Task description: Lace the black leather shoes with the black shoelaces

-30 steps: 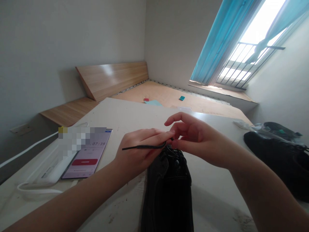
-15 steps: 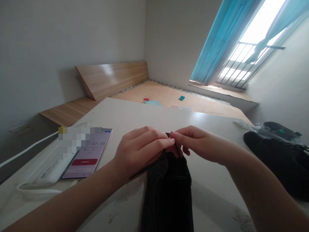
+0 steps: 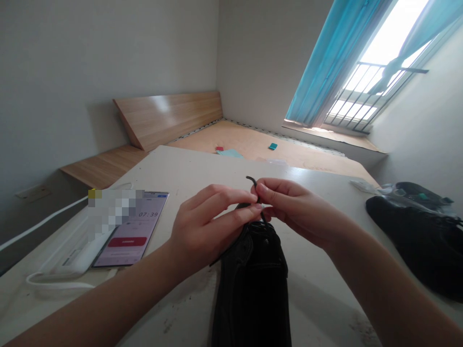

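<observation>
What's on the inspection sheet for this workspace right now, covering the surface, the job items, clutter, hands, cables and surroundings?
Surface: white table top, scuffed with dark marks near the front.
Job items: black shoe lying on the table, black lace rising from its top.
Clutter: second black shoe and plastic bag at right; phone showing 07:39 and white device at left.
Hands: left hand and right hand both pinch the lace above the shoe.
Cables: white cable runs in from the left and loops on the table.
Surroundings: barred window, blue curtain, wooden bed platform.
</observation>
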Tool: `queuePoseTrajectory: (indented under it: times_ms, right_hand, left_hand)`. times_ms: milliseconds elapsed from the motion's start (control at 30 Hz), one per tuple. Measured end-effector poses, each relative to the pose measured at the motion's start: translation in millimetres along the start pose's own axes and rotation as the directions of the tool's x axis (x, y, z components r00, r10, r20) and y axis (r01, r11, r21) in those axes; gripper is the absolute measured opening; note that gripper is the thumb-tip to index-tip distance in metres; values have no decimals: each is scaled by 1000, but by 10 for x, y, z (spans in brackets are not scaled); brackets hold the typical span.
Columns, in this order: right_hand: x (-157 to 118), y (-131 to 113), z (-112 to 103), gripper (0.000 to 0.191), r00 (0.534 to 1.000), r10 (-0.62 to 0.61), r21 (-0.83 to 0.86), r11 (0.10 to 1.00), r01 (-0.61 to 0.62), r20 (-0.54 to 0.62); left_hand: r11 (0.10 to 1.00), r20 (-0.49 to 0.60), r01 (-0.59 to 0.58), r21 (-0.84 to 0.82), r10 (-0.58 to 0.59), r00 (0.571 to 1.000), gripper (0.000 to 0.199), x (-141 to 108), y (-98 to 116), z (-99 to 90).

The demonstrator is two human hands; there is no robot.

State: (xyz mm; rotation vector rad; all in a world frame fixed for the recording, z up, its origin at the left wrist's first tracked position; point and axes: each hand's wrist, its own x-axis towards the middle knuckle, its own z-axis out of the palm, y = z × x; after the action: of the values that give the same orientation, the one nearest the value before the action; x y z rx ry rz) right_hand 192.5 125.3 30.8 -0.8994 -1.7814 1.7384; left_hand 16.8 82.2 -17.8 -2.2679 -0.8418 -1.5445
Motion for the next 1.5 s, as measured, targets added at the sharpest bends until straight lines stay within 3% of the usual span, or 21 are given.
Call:
queuePoseTrajectory:
  times_ms: [233,367,433,533,633,700,733,800,900,1000,1067,1133,1267,1500]
  right_hand:
    - [-103,44,-35,20,998,-1,266,964,16,-56]
    - [-267,186,-111,14,995,39,497,868,12,-92]
    - [-383,258,-169,13,994,31,517,856,28,-105]
    - [-572,348,-248,15,991,54,425,905,3,-120]
    - [-711,400,-275,24,980,122,205,975,-88,-160]
    - [-738,415,-267,28,971,158,62,987,-149,-181]
    - [-731,420,-262,30,967,170,12,985,-171,-190]
    - [-690,438,-262,31,956,174,-83,977,-199,-236]
    - [-619,503,-295,46,926,142,-352,896,-271,-351]
    - [-595,577,-306,58,885,-53,-685,655,-319,-463]
    - [-604,579,-260,52,876,-239,-824,506,-257,-420]
    - [-619,526,-178,33,904,-313,-885,448,-130,-291]
    - [-634,372,-36,19,959,-257,-874,486,19,-122]
    - [-632,338,-68,23,995,-56,-750,661,-25,-83]
  left_hand:
    - [965,37,241,-104,-239,970,3,42,-25,16]
    - [881,294,445,-163,-387,874,18,102,-52,-18]
    - [848,454,518,-111,-420,785,20,145,-112,-85]
    - [821,650,571,-5,-431,626,22,200,-248,-258]
    - [812,844,579,77,-363,396,22,210,-354,-432]
    - [810,905,567,150,-344,252,23,197,-375,-487]
    - [808,915,560,185,-349,201,23,189,-372,-492]
    - [798,917,558,228,-368,151,21,177,-350,-475]
    - [775,916,593,218,-372,149,21,186,-310,-446]
    - [752,912,640,156,-359,198,35,223,-266,-447]
    - [739,907,666,100,-343,245,32,247,-222,-432]
    - [731,899,680,55,-333,285,27,252,-170,-384]
    - [746,890,665,26,-321,325,34,204,-89,-234]
    - [783,868,621,-13,-299,396,37,149,-69,-121]
